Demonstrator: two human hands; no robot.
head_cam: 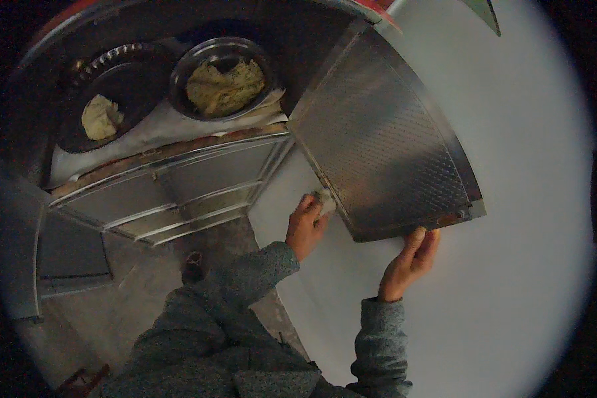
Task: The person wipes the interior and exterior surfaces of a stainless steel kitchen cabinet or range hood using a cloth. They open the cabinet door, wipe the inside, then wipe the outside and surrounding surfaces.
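Note:
A perforated metal door or panel (pixel 378 134) stands swung out at the right of a dark metal cabinet. Between the fingers of my left hand (pixel 306 226) is a small whitish wad (pixel 327 201), perhaps cloth or sponge, pressed at the panel's near left edge. My right hand (pixel 412 261) grips the panel's lower edge near its right corner, thumb and fingers at the rim. A dull brownish patch (pixel 450 218) shows on that edge, just above the fingertips.
Inside the cabinet, a steel bowl (pixel 179 92) holds a crumpled yellowish mass (pixel 226 87). A dark round pan (pixel 139 107) beside it bears a pale lump (pixel 101 118). White sheeting (pixel 154 129) lines the shelf. A pale wall (pixel 517 199) stands behind the panel.

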